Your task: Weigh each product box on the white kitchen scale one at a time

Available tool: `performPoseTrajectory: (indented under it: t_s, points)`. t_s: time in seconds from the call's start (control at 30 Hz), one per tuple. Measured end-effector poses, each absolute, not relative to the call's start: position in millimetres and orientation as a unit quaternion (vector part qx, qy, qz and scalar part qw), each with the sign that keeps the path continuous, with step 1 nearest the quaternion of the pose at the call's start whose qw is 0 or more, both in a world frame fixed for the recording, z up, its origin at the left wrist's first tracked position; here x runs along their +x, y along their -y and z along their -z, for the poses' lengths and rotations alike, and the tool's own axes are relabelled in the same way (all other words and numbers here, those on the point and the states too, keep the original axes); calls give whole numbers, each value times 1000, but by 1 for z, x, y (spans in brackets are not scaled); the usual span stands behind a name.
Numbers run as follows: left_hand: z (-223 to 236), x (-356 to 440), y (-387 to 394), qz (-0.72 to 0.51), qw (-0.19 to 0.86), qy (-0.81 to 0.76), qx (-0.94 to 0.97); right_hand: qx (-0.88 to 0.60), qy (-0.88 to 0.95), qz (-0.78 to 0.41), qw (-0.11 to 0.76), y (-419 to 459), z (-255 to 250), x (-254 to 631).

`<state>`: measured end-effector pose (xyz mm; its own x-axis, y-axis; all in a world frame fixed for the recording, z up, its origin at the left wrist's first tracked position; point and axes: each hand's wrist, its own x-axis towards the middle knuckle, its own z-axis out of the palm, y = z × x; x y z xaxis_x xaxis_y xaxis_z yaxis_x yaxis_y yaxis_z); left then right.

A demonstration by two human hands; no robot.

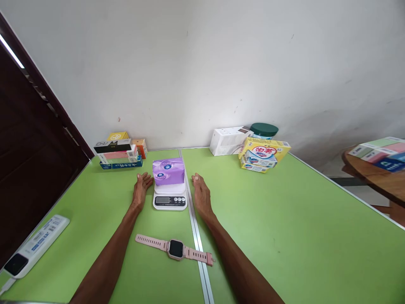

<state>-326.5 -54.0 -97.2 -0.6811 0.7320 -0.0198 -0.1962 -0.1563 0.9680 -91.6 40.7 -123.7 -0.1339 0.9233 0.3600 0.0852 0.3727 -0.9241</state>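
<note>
A purple pack of tissues (168, 172) rests on a white kitchen scale (170, 207) whose display looks blank. Just left of the pack, my left hand (141, 188) is on edge with its fingers stretched out, holding nothing. On the other side, my right hand (201, 194) stands a little apart from the pack and scale, fingers extended and likewise without anything in it. Between my forearms a pink-strapped smartwatch (175, 248) lies flat, its strap unfastened and its screen dark.
Stacked small boxes (118, 156) stand at the back left. A white box (230, 141), a green-lidded tub (263, 130) and yellow boxes (265, 148) stand at the back right. A white power strip (38, 245) lies left. Further boxes sit on a wooden table (373, 175).
</note>
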Motion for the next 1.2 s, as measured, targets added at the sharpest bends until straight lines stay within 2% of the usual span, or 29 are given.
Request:
performPoseTrajectory:
  t_s: [0.43,1.2]
  points:
    - [100,-327,56,-715,312,-570,258,-400,628,-439,503,-32,107,-90]
    - [107,-330,54,-704,301,-577,286,-393,644,-423,502,-28,97,-91]
